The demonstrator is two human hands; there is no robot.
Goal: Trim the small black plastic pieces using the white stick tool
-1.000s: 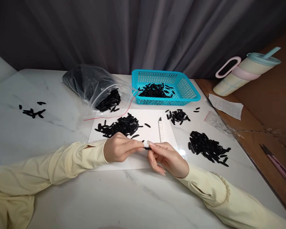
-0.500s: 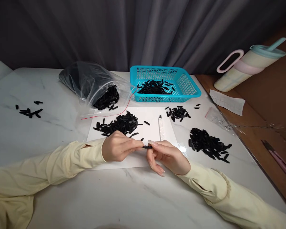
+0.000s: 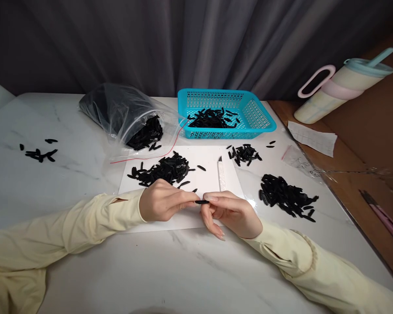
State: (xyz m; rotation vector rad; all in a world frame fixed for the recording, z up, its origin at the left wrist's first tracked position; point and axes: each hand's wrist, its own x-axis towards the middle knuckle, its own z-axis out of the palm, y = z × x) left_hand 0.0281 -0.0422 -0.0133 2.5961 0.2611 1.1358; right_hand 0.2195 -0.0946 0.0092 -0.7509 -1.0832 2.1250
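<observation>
My left hand (image 3: 162, 205) and my right hand (image 3: 231, 213) meet over a white sheet (image 3: 212, 163) on the marble table. Between their fingertips they pinch one small black piece (image 3: 201, 202), each hand on one end. Just beyond the left hand lies a heap of the same black pieces (image 3: 165, 170) on the sheet. A white craft knife (image 3: 221, 174) lies on the sheet, just beyond my right hand. Both arms wear pale yellow sleeves.
A clear bag of black pieces (image 3: 131, 120) lies at the back, beside a turquoise basket (image 3: 262, 117) holding more. Further heaps sit at the right (image 3: 286, 198), by the basket (image 3: 245, 154) and far left (image 3: 37, 152). A tumbler (image 3: 340, 89), paper and scissors (image 3: 383, 216) rest on the wooden surface.
Both hands stay together on the small black piece. The view has shifted slightly, otherwise nothing has moved.
</observation>
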